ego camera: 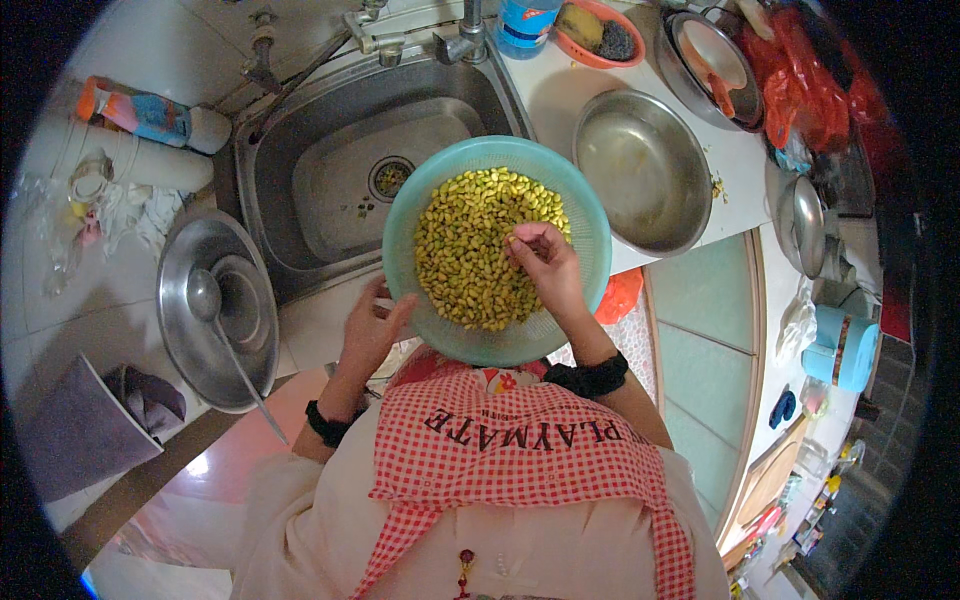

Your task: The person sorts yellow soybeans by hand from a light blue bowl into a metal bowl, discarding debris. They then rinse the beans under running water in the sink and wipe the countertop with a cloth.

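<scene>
A turquoise plastic colander (589,300) full of small yellow-green beans (480,247) rests over the right front corner of the stainless steel sink. My right hand (551,270) is over the beans, its thumb and fingertips pinched on a small bean-sized piece. At the colander's lower left rim is my left hand (379,322), fingers apart and holding nothing; whether it touches the rim I cannot tell. Right of the colander, a steel basin (637,169) with a wet, shiny bottom stands on the white counter.
The sink (330,165) has bits of debris near its drain. A steel pan with a ladle (217,307) stands on the left. An orange basket (600,56) with scrubbers, stacked bowls (712,67) and red plastic bags (799,90) lie at the back right.
</scene>
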A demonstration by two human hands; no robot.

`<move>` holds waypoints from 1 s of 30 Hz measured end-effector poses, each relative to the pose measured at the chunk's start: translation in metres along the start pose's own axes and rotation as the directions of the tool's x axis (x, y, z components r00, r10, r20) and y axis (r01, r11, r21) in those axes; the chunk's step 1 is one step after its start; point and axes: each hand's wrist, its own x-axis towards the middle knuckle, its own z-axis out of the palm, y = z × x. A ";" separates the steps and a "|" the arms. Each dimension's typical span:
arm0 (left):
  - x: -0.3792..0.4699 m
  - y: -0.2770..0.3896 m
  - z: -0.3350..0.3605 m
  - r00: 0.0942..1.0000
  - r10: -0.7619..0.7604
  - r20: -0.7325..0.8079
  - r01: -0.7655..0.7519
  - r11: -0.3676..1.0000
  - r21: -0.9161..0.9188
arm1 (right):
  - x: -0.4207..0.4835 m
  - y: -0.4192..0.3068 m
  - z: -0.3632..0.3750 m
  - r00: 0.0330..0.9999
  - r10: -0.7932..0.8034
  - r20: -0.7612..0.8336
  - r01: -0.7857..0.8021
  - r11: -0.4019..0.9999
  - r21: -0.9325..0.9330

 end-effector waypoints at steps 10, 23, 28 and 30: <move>0.021 0.053 0.019 0.975 0.171 0.141 -0.132 0.959 -0.253 | -0.014 -0.016 0.023 0.961 -0.046 0.274 0.115 0.964 -0.241; 0.037 0.055 0.024 0.958 0.187 0.217 -0.091 0.916 -0.390 | -0.016 -0.037 0.037 0.955 -0.200 0.218 0.283 0.830 -0.481; 0.032 0.058 0.028 0.960 0.218 0.174 -0.140 0.918 -0.372 | -0.017 -0.042 0.038 0.946 -0.203 0.254 0.313 0.780 -0.542; 0.030 0.060 0.029 0.962 0.220 0.163 -0.155 0.928 -0.337 | -0.017 -0.042 0.040 0.941 -0.190 0.280 0.325 0.736 -0.594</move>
